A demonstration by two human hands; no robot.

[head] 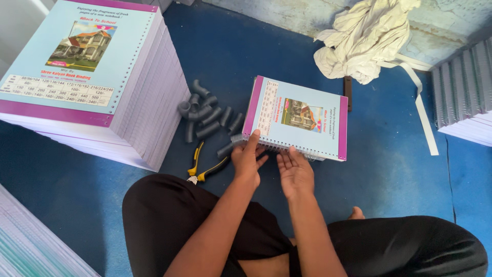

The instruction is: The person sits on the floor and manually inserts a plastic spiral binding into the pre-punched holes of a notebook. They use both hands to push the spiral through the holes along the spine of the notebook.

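Note:
A spiral-bound notebook [300, 115] with a light blue cover, purple edges and a house picture lies on the blue floor in front of me. Its wire spiral [279, 146] runs along the near edge. My left hand [247, 156] rests its fingertips on the near left corner of the notebook, on the spiral. My right hand [294, 172] lies flat with fingers together, its tips against the spiral near the middle of that edge. Neither hand grips anything.
A tall stack of unbound notebooks [92, 77] stands at the left. Several grey tube pieces [207, 115] and yellow-handled pliers [205, 166] lie beside it. Crumpled cloth [364, 38] lies behind; more bound notebooks [464, 92] are at right. My crossed legs [169, 215] fill the foreground.

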